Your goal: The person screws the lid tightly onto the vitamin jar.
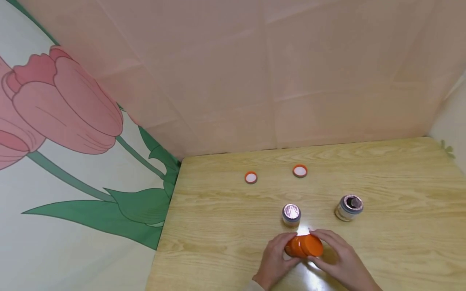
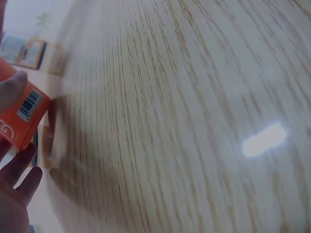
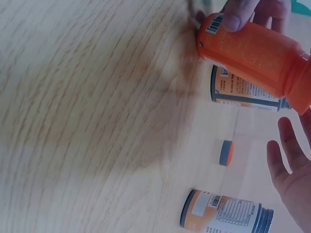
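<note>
An orange bottle (image 1: 296,246) with an orange cap (image 1: 313,245) is held tilted just over the near part of the table. My left hand (image 1: 276,255) grips its body near the base, thumb on one side and fingers on the other. Around the cap, my right hand (image 1: 342,255) has its thumb and index finger on opposite edges; its other fingers (image 3: 286,145) spread out in the right wrist view. A barcode shows on the orange bottle (image 2: 26,109) in the left wrist view. Just beyond it stands a small jar (image 1: 291,214) with a silvery foil top.
Farther right stands another jar (image 1: 348,208), its foil torn open and something dark at its mouth. Two orange-rimmed lids, a left lid (image 1: 251,178) and a right lid (image 1: 300,171), lie inside up at the back of the wooden table (image 1: 218,226). A pinkish cloth (image 1: 225,81) hangs behind.
</note>
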